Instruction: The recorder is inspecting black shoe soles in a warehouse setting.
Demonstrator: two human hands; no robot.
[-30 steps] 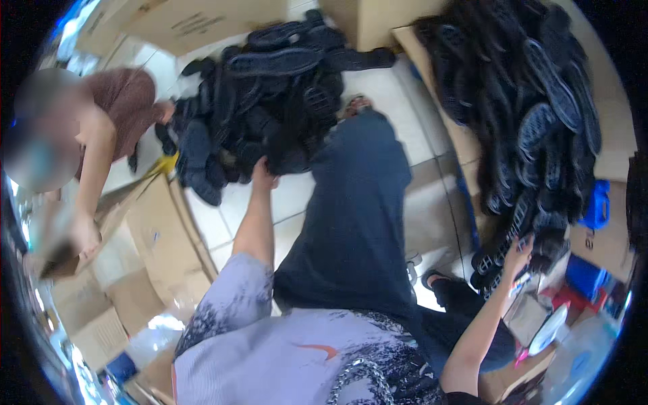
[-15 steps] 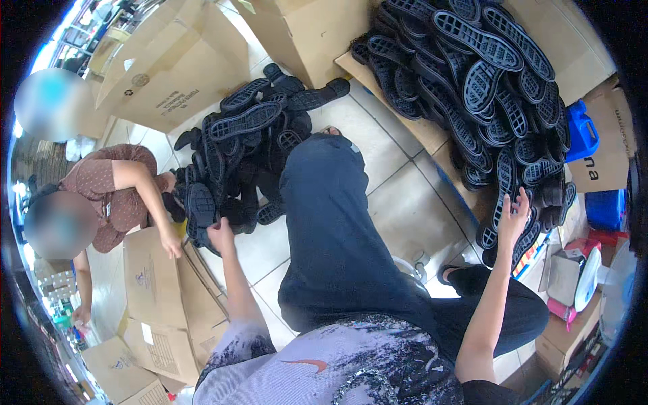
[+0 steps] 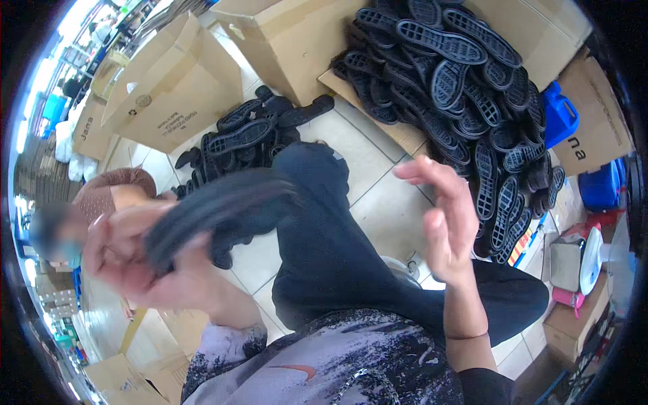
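Observation:
Raised in front of my left knee is a black shoe sole (image 3: 223,202), smeared by motion. My left hand (image 3: 138,266) grips it by one end with the fingers wrapped round it. My right hand (image 3: 447,223) hangs in the air with its fingers apart and nothing in them. Beyond it lies a tall heap of black soles (image 3: 442,47), many with gridded undersides facing up. A smaller pile of soles (image 3: 243,135) rests on the floor behind the held one, which hides part of it.
Large cardboard boxes (image 3: 175,94) stand behind the piles. Right of the heap are a blue jug (image 3: 559,116), a blue container (image 3: 601,185) and a small bag (image 3: 570,264). At the left a co-worker (image 3: 111,189) bends low, partly hidden behind my left hand. My legs (image 3: 324,229) lie between the piles.
My left hand has lifted a sole from the smaller pile up toward me. My right hand has come away from the large heap, leftward and up. The co-worker has shifted lower.

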